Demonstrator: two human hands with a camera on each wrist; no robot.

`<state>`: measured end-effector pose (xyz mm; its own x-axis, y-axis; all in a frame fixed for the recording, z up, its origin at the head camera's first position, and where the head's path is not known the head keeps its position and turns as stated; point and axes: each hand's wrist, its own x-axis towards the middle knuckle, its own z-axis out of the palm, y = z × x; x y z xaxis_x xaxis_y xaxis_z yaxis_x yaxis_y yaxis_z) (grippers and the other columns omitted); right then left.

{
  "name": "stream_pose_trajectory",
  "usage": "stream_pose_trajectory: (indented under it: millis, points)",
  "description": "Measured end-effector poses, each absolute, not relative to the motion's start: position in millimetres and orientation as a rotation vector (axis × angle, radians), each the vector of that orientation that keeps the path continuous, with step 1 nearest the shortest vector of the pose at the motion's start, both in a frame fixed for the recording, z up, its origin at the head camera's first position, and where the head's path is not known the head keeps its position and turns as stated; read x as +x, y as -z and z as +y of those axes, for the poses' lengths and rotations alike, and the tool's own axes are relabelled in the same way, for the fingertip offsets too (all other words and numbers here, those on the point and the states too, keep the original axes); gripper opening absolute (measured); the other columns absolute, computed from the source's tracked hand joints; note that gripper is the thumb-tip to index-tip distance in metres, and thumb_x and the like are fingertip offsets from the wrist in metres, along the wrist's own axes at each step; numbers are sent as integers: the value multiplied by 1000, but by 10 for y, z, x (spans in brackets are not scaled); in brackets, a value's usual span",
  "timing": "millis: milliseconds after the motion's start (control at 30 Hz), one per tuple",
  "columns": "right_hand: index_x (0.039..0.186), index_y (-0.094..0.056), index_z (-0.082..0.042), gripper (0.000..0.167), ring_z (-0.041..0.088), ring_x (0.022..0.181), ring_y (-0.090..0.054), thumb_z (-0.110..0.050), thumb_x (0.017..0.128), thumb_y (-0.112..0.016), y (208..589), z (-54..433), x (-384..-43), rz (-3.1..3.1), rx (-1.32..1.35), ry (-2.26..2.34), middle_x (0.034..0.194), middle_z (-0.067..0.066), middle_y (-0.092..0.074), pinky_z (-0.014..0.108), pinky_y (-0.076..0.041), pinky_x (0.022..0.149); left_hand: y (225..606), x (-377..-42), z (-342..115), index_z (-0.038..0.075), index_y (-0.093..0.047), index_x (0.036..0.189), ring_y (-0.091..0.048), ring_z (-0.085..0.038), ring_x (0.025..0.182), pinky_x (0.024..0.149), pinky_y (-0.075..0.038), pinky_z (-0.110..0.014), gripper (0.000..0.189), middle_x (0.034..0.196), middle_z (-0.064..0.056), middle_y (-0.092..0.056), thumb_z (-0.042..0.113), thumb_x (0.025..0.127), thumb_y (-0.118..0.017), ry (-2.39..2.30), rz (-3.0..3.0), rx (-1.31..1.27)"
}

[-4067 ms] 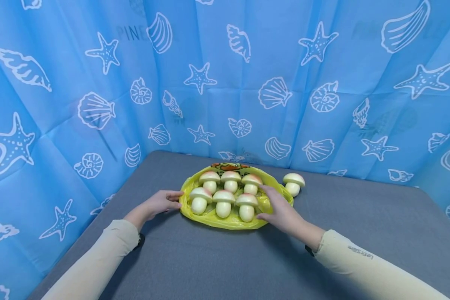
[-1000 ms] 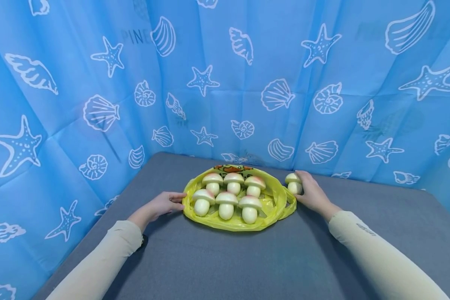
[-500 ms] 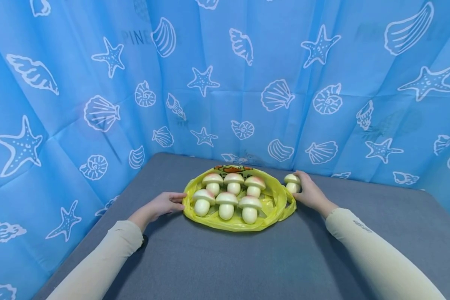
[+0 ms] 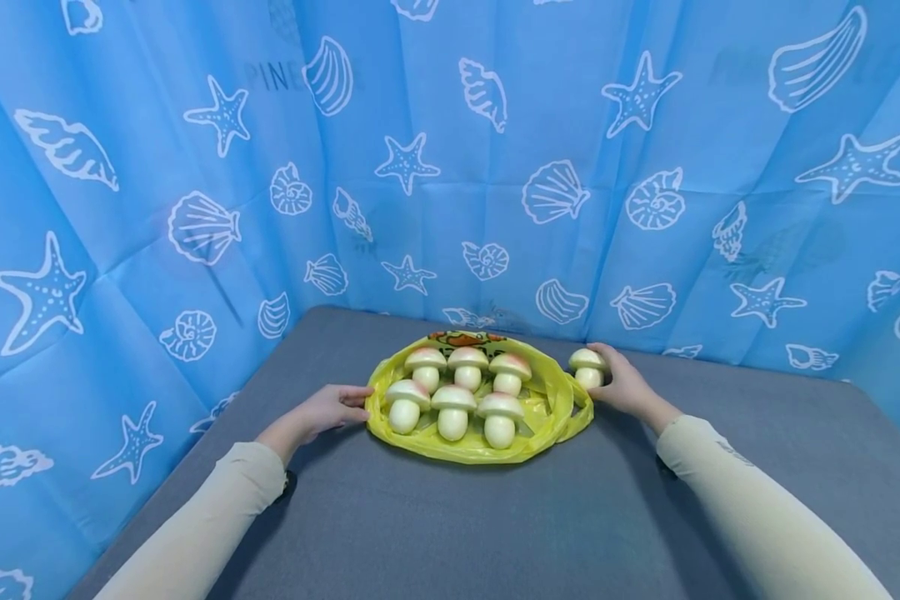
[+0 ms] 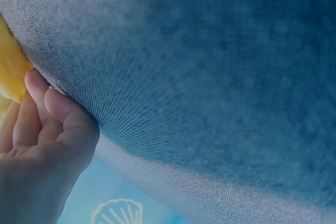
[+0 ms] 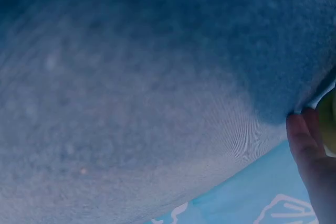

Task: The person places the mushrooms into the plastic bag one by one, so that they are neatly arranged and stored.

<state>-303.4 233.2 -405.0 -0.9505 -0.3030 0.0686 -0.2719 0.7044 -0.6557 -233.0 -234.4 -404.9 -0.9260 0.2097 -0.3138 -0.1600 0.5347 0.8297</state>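
In the head view, a yellow plastic bag (image 4: 542,427) lies spread open on the grey table. Several glossy cream toy mushrooms with pinkish caps stand in it in two rows, such as the front right toy mushroom (image 4: 499,429). My left hand (image 4: 328,412) touches the bag's left edge with fairly straight fingertips; the left wrist view shows the fingertips against the yellow bag (image 5: 9,64). Just beyond the bag's right side, another toy mushroom (image 4: 587,367) stands upright. My right hand (image 4: 628,387) holds it from the right between thumb and fingers.
A grey cloth-covered table (image 4: 450,533) reaches back to a blue curtain (image 4: 450,225) printed with shells and starfish, which also closes off the left side. The bag's loose handle (image 4: 579,417) lies at its right end, close to the single mushroom.
Four seconds ago my right hand was at the bag's right side; it has since moved right to the single mushroom. Over the last second that mushroom barely shifts. My left hand stays at the bag's edge.
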Motion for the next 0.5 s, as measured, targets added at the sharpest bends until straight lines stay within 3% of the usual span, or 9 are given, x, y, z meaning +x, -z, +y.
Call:
stream_pose_trajectory:
  millis: [300, 500]
  points:
    - [150, -11, 9, 85, 50, 111, -49, 0, 88, -67, 3928, 2355, -2907, 2782, -377, 1229, 140, 38, -29, 52, -48, 84, 4064, -2325, -2342, -4, -40, 145, -41, -39, 133, 104, -36, -56, 57, 145, -25, -42, 13, 95, -62, -1362, 2401, 35]
    - [151, -12, 8, 85, 53, 109, -52, 1, 88, -68, 3826, 2383, -2765, 2778, -401, 1303, 141, 38, -26, 51, -50, 83, 4050, -2328, -2339, -3, -41, 145, -42, -38, 132, 104, -35, -56, 57, 145, -25, -42, 14, 96, -62, -1352, 2401, 29]
